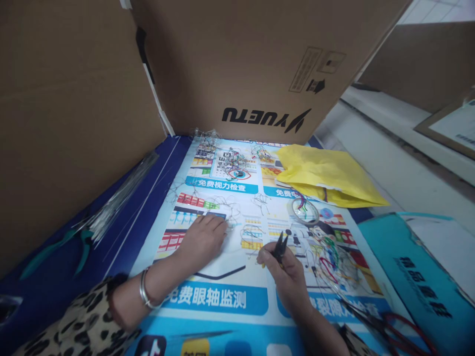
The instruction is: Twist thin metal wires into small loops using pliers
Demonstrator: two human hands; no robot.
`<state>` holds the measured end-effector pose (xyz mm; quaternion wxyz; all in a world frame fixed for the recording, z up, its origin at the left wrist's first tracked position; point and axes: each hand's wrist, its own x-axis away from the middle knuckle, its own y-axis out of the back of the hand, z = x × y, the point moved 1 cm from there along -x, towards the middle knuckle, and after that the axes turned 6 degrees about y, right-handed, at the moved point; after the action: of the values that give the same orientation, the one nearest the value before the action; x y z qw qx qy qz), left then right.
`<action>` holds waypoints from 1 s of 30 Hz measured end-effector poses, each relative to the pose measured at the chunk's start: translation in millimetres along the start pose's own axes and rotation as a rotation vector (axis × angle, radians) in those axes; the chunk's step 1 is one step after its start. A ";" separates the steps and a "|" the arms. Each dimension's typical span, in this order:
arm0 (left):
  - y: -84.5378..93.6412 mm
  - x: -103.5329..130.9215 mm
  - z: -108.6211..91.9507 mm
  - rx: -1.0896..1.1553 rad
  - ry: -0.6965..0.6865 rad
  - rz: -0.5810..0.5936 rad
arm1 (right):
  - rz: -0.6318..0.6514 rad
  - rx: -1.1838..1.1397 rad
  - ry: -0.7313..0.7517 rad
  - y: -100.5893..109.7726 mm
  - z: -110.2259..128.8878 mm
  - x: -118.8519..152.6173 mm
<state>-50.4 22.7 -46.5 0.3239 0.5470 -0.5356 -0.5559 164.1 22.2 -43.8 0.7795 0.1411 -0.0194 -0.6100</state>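
My left hand (206, 241) rests palm down on the printed sheet (256, 277), its fingers bent together. Their tips are hidden, so whatever they may hold does not show. Thin loops of wire (232, 212) lie just beyond the fingertips. In my right hand (288, 279) are small pliers (281, 247), closed in by the fingers, with dark pointed jaws facing up and slightly apart. Past them lies a clear tape roll (305, 211) with coloured strands in it. A tangle of coloured wires (332, 262) sits to the right of that hand.
Scissors with red handles (403, 329) lie at lower right. A yellow bag (326, 173) and a teal packet (415, 277) are at the right. Straight wires (118, 200) and teal-handled pliers (83, 242) lie left. A cardboard box wall (237, 64) stands behind wire tangles (235, 160).
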 end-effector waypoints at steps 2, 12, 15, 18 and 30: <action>0.0 0.4 0.1 0.009 -0.005 -0.006 | 0.004 0.010 0.004 0.2 0.4 0.0; 0.3 5.9 -0.9 -0.043 -0.040 0.001 | 0.005 0.008 0.004 0.3 -2.3 0.2; 5.3 16.9 -6.6 -0.043 -0.037 0.042 | 0.005 0.003 -0.002 1.0 -2.9 0.6; 11.4 34.0 -15.0 -0.031 -0.029 0.096 | -0.012 -0.010 -0.021 1.2 -1.9 0.5; 18.9 74.6 -21.8 0.077 -0.057 0.072 | -0.027 -0.017 -0.085 7.3 -8.0 3.4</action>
<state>-48.1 -57.1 -44.3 0.3073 0.5232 -0.5849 -0.5382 173.5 22.1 -50.1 0.7710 0.1087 -0.0453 -0.6259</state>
